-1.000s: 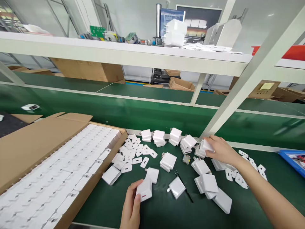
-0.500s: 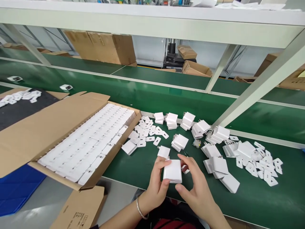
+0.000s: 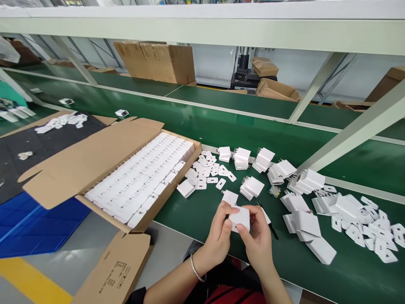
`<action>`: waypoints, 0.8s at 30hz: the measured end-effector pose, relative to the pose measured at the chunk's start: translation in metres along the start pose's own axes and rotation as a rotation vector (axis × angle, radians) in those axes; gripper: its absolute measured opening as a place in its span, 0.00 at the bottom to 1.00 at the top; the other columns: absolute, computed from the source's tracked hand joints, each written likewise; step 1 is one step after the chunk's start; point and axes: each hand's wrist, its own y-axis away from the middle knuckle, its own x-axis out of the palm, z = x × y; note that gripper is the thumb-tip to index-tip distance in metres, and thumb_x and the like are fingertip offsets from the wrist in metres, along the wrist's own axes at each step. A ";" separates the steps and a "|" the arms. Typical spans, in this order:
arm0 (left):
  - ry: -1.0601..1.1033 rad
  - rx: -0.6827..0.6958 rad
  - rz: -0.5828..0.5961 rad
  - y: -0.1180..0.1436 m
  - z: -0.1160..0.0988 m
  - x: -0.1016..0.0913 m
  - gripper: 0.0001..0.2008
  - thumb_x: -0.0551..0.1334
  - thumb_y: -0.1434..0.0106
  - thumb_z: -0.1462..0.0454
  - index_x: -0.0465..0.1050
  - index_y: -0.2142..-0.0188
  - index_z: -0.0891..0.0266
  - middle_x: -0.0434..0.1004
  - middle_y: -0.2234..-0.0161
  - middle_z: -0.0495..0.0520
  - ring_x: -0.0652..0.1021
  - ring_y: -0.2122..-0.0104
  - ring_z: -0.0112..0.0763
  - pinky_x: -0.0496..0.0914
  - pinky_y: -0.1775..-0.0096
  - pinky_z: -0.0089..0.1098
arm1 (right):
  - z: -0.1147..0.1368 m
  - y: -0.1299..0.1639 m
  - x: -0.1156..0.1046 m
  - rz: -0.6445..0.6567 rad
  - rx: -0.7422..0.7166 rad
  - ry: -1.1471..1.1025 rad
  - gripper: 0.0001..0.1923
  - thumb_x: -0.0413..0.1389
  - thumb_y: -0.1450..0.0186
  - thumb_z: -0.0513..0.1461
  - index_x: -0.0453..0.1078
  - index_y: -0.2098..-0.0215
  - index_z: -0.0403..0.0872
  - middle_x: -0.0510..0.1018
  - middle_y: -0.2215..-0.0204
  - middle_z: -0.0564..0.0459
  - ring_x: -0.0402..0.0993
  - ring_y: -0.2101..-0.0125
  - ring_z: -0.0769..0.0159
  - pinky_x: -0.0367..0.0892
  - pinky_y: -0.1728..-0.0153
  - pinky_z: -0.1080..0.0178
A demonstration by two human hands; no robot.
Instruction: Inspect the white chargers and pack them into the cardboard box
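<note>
Both my left hand (image 3: pixel 218 234) and my right hand (image 3: pixel 258 236) are closed on one white charger housing (image 3: pixel 240 217), held above the front of the green bench. My thumbs press its near side, and the fingers behind it are partly hidden. Just beyond my left fingers lies another white charger (image 3: pixel 230 197). To the right of my right hand a thin black tool (image 3: pixel 272 228), perhaps a tweezer or screwdriver, rests on the bench beside a white piece. Farther back stands a small stack of chargers (image 3: pixel 251 187).
An open cardboard box (image 3: pixel 186 169) on the left holds rows of white chargers. Loose white oval-slotted plates (image 3: pixel 220 183) lie beside it, with more plates (image 3: pixel 376 230) at the right. Charger stacks (image 3: pixel 308 223) and a small circuit board (image 3: pixel 274 191) are nearby. A slanted post (image 3: pixel 348 126) rises behind.
My right hand has closed in and now grips the charger housing together with my left. The view has turned left, so the bench things appear farther right.
</note>
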 end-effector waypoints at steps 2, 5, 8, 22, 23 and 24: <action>-0.014 -0.012 0.010 0.001 0.001 -0.005 0.19 0.45 0.19 0.49 0.69 0.44 0.51 0.65 0.57 0.53 0.69 0.59 0.36 0.67 0.57 0.37 | -0.002 0.001 0.002 0.011 -0.003 0.007 0.13 0.63 0.29 0.47 0.72 0.49 0.52 0.75 0.59 0.52 0.75 0.60 0.60 0.72 0.60 0.59; -0.011 0.000 -0.003 0.003 0.005 -0.011 0.19 0.45 0.18 0.50 0.70 0.46 0.52 0.64 0.58 0.52 0.69 0.61 0.35 0.67 0.59 0.36 | -0.002 0.002 0.000 0.073 -0.028 0.043 0.14 0.63 0.29 0.45 0.72 0.47 0.53 0.76 0.58 0.52 0.76 0.59 0.59 0.74 0.59 0.59; 0.005 0.032 -0.013 0.001 0.007 -0.016 0.18 0.48 0.19 0.49 0.71 0.49 0.51 0.62 0.59 0.51 0.68 0.61 0.35 0.67 0.61 0.35 | -0.001 0.003 -0.004 0.132 -0.065 0.068 0.15 0.63 0.29 0.44 0.73 0.46 0.54 0.77 0.57 0.51 0.77 0.58 0.59 0.76 0.58 0.59; -0.417 -0.285 0.348 -0.036 -0.038 -0.053 0.31 0.71 0.34 0.55 0.64 0.35 0.54 0.75 0.46 0.58 0.76 0.51 0.45 0.73 0.49 0.44 | -0.018 0.000 -0.006 0.052 -0.571 0.562 0.24 0.58 0.26 0.35 0.66 0.33 0.52 0.75 0.48 0.42 0.77 0.50 0.53 0.81 0.52 0.51; -0.464 -0.291 0.335 -0.034 -0.040 -0.049 0.32 0.72 0.36 0.58 0.63 0.36 0.55 0.75 0.46 0.59 0.77 0.51 0.46 0.73 0.49 0.44 | -0.019 0.001 -0.002 0.039 -0.581 0.585 0.24 0.58 0.26 0.34 0.66 0.33 0.51 0.74 0.49 0.42 0.77 0.52 0.53 0.81 0.54 0.51; -0.495 -0.305 0.323 -0.033 -0.041 -0.045 0.31 0.72 0.37 0.60 0.63 0.38 0.56 0.76 0.47 0.59 0.77 0.52 0.46 0.74 0.50 0.44 | -0.020 0.001 0.002 0.039 -0.588 0.602 0.24 0.56 0.25 0.34 0.66 0.33 0.50 0.74 0.49 0.41 0.77 0.52 0.54 0.82 0.56 0.52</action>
